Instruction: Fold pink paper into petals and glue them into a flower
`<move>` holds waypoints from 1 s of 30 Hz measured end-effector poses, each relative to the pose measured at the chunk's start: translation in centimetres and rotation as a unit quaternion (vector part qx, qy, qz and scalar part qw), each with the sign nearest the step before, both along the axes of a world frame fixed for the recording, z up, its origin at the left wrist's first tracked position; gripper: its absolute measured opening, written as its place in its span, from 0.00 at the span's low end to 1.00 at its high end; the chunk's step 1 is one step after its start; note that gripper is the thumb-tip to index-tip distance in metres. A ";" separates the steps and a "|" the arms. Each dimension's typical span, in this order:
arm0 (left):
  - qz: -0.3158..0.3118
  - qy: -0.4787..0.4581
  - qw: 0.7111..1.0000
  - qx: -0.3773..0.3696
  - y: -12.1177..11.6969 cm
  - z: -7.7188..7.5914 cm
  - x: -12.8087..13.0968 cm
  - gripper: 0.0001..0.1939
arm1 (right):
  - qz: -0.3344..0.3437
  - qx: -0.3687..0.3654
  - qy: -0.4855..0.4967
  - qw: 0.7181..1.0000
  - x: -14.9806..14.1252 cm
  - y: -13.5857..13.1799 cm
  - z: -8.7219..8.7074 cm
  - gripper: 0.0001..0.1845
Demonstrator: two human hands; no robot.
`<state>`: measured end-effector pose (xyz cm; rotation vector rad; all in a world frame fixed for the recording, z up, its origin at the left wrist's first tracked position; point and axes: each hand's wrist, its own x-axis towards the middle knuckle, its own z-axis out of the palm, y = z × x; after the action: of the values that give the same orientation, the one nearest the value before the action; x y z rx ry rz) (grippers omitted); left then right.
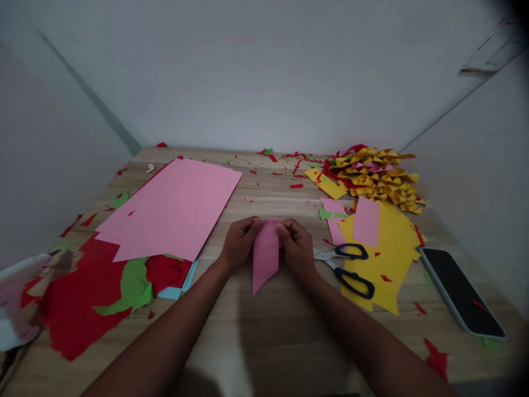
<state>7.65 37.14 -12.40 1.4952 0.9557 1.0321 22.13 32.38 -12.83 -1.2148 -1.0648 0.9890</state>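
Observation:
A narrow strip of pink paper [265, 253] hangs between my two hands, its lower end cut or folded to a slanted point. My left hand [242, 240] pinches its upper left edge, thumb on the near face. At the upper right edge my right hand [298, 242] grips it the same way. Just right of my right hand lies a pair of scissors [354, 284] with dark handles, blades partly hidden behind that hand. Large pink sheets [176, 207] lie to the left of my left hand.
Folded yellow paper pieces [384, 179] are heaped at the back right. Yellow sheets [384, 264] and a phone [460, 292] lie on the right. Red paper [82, 303], green paper [134, 286] and a white device [20, 303] occupy the left. Red scraps litter the wooden table [223, 342].

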 end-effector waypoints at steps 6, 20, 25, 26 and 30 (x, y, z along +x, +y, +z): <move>-0.073 0.030 0.997 -0.005 -0.1 -0.1 -0.1 0.20 | -0.022 0.006 0.024 0.999 0.1 -0.2 0.0 0.16; -0.048 0.031 0.998 0.000 -0.1 0.3 -0.2 0.26 | -0.016 0.067 0.089 0.994 0.0 -0.4 0.0 0.19; -0.042 0.014 0.999 0.007 -0.1 0.3 -0.2 0.24 | 0.056 0.051 0.095 0.993 -0.5 -0.3 -0.2 0.14; -0.046 0.006 0.999 0.005 -0.1 0.3 -0.2 0.23 | 0.053 0.049 0.096 0.993 -0.6 -0.3 -0.2 0.14; -0.062 -0.036 0.997 -0.009 -0.3 0.2 -0.1 0.19 | -0.014 0.045 0.091 0.995 -0.5 -0.1 -0.2 0.15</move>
<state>7.57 36.83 -12.17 1.4730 0.8098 0.9790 21.59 32.26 -13.01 -1.0428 -0.9361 0.9994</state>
